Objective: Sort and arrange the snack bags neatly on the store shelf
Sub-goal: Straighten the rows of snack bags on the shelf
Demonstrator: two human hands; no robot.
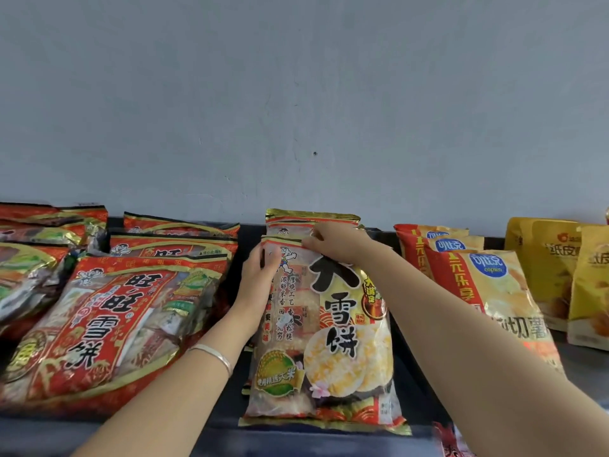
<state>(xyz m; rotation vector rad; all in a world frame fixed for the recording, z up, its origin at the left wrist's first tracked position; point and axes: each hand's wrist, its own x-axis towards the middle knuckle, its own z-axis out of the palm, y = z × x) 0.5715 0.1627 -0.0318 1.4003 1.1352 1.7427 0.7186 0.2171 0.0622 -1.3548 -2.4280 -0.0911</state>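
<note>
1. Gripping the cracker bag (324, 328) by its top end, seen from the head camera: left hand (260, 268) curled round the upper left corner, right hand (333, 242) pinching the top seal.
2. Lying face up at the middle of the shelf (580, 367), foot toward the front edge, top end overlapping a second bag (309, 219) of the same kind behind it.
3. Sorting by kind, judged mostly done: red bags (115, 318) grouped at the left, cracker bags in the middle, chip bags (487, 291) just to the right, yellow pouches (553, 275) at the far right.
4. Probably left to do: squaring the held bag on its pile, then tidying the red bags, heaped askew and overlapping one another. Chip bags and pouches lined up front to back, fairly neat.
5. Partly visible at the bottom edge, a red packet (448, 443); cannot tell whether on the shelf or not.
6. Dark, flat shelf top, showing as bare strips between the groups.
7. Directly behind, a plain pale blue-grey wall (296, 94) with a few small marks and scuffs.
8. On the left wrist, a thin silver bracelet (214, 356).
</note>
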